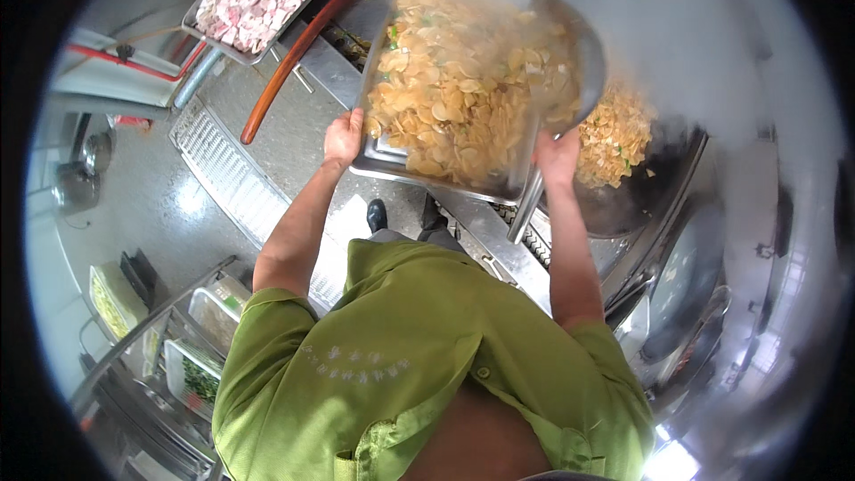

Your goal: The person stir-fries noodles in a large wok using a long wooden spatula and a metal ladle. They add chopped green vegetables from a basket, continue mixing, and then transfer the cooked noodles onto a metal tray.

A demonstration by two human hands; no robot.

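Sliced food, possibly potato, with green bits (461, 93) nearly fills a rectangular stainless steel tray (379, 164). On the tray's left edge is my left hand (344, 137), thumb on the rim and fingers hidden beneath. My right hand (558, 155) is at the tray's right edge, wrapped by the metal handle (526, 207) of a large ladle. The ladle's round bowl (591, 67) lies over the tray's far right part, blurred by steam. Right of the tray, more of the same slices (614, 140) sit in a dark wok (604, 207).
A second metal tray (248, 57) holds pale pink pieces, perhaps meat, at upper left. A long reddish-brown wooden handle (294, 53) slants beside it. Steam covers the upper right. A floor grating (227, 174) runs to the left; a rack with food containers (194, 381) stands at lower left.
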